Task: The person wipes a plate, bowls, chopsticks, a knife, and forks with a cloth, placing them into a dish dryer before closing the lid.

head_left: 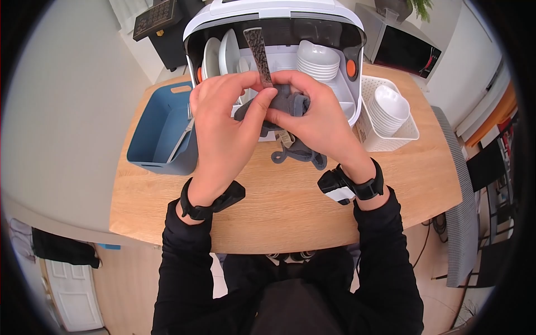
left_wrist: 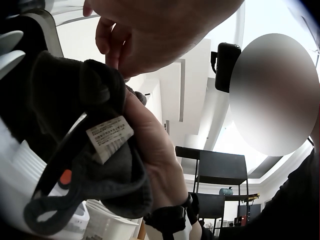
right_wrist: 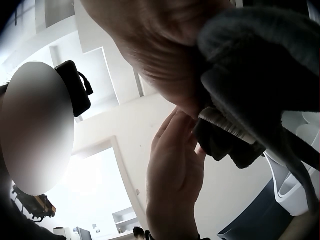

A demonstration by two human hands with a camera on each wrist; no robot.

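Observation:
A utensil with a dark patterned handle (head_left: 258,53) stands upright, its lower end hidden by fingers and a grey cloth. The left hand (head_left: 226,114) pinches it between thumb and fingers where it meets the cloth. Bunched in the right hand (head_left: 321,114) is the grey cloth (head_left: 287,103), thumb and fingers curled round it; its looped end (head_left: 298,156) hangs below. In the left wrist view a white label (left_wrist: 110,137) shows on the cloth (left_wrist: 60,95). The right wrist view has the cloth (right_wrist: 250,75) close to the lens.
Behind the hands stands an open white dish cabinet (head_left: 343,92) with plates (head_left: 228,50) and stacked bowls (head_left: 318,58). A blue bin (head_left: 159,125) with a utensil inside is at left. At right, a white basket (head_left: 410,131) holds more bowls (head_left: 391,103). All stand on the wooden table (head_left: 279,209).

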